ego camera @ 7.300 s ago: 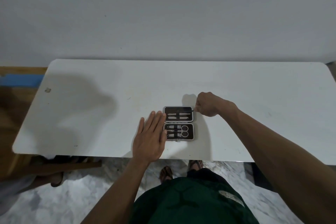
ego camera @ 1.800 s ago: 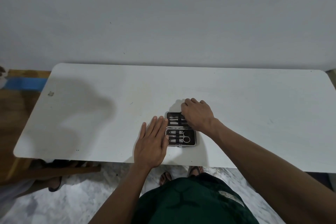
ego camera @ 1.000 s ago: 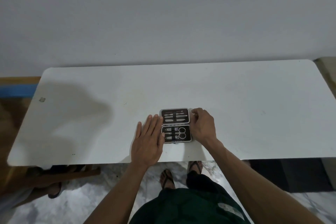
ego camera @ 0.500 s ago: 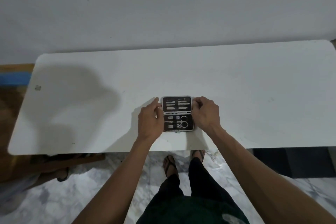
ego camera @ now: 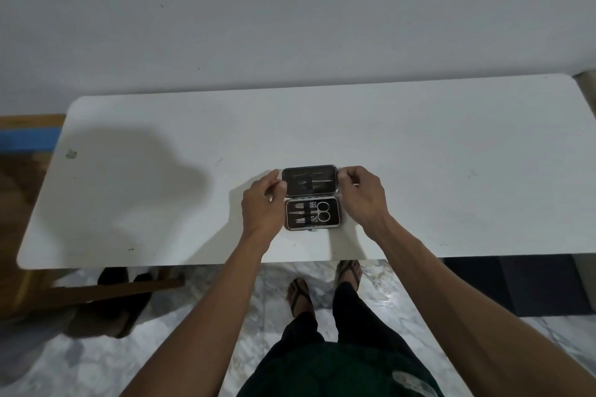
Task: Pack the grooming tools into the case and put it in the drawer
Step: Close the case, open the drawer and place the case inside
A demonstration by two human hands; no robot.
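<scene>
On white table [ego camera: 419,171], both hands pinching rectangular hinged case's [ego camera: 311,198] lid, steel scissors [ego camera: 321,215] inside

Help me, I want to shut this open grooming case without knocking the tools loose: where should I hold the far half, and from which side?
Pinch the far half by its short ends, left hand and right hand coming from either side. It already tilts up on the middle hinge; the ends keep fingers off the tools.

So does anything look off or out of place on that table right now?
Nothing stands out. The case lies open and square near the table's front edge, scissors and other tools strapped in, none loose. The left hand and right hand pinch the far half's ends.
</scene>
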